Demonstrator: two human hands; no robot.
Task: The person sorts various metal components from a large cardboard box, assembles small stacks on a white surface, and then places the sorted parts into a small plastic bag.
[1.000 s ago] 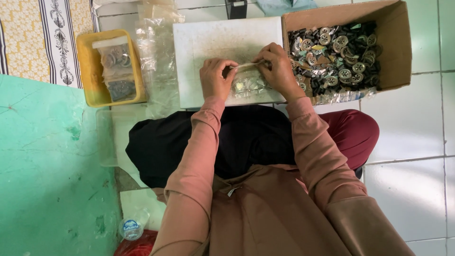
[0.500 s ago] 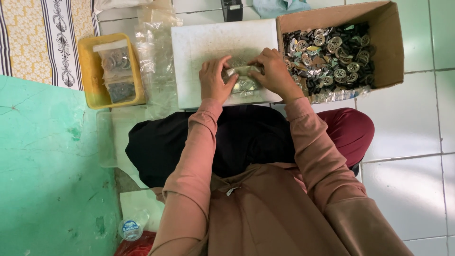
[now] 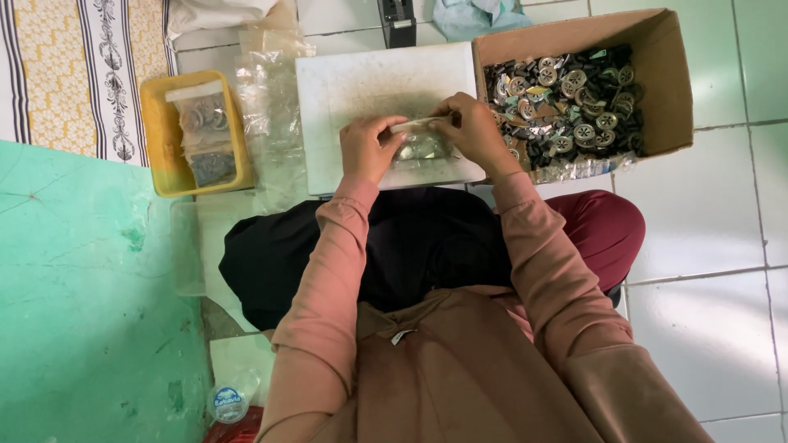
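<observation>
My left hand and my right hand both grip the top edge of a small clear plastic bag filled with little metal parts. The bag rests on a white board in front of my lap. My fingers pinch the bag's mouth from either side, thumbs close together. To the right of my right hand stands an open cardboard box heaped with round silver and black metal parts.
A yellow tray at the left holds filled clear bags. Loose empty plastic bags lie between tray and board. A dark object stands behind the board. White floor tiles lie at the right, a green mat at the left.
The view has shifted slightly. Both hands stay on the bag's top edge, with the fingers working along it.
</observation>
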